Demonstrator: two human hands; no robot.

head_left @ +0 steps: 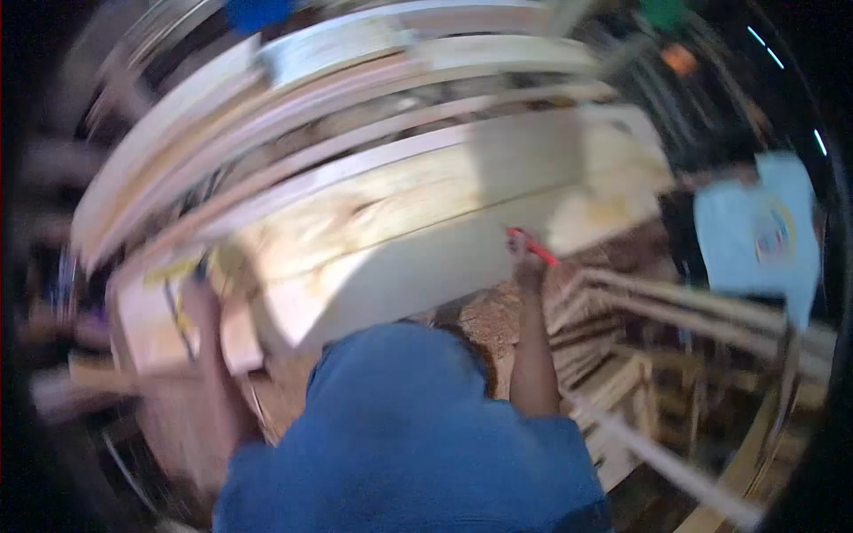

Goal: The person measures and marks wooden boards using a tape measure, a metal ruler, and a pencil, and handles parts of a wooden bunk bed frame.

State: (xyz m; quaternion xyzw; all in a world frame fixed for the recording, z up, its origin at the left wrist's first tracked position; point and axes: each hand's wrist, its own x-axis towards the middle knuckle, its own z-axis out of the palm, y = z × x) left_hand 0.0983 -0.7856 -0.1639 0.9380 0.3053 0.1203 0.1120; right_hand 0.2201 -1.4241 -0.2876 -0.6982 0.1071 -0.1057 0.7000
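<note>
Wide pale wooden boards (373, 213) lie side by side in front of me, with a thin dark seam running between them. My right hand (526, 259) is closed around a slim red pen-like tool (544, 253), over the near edge of the boards. At the left end, my left hand (199, 293) is bent around something dark, beside a yellow object (173, 269). Motion blur hides exactly what the left fingers grip. Below that hand, a thin dark strip slants down across the wood.
Long planks (338, 107) are stacked beyond the boards. A light blue cloth (755, 235) with a printed design hangs at the right. Wooden frames (649, 391) stand at lower right, near brown shavings (484, 320). Shadows fall across the boards.
</note>
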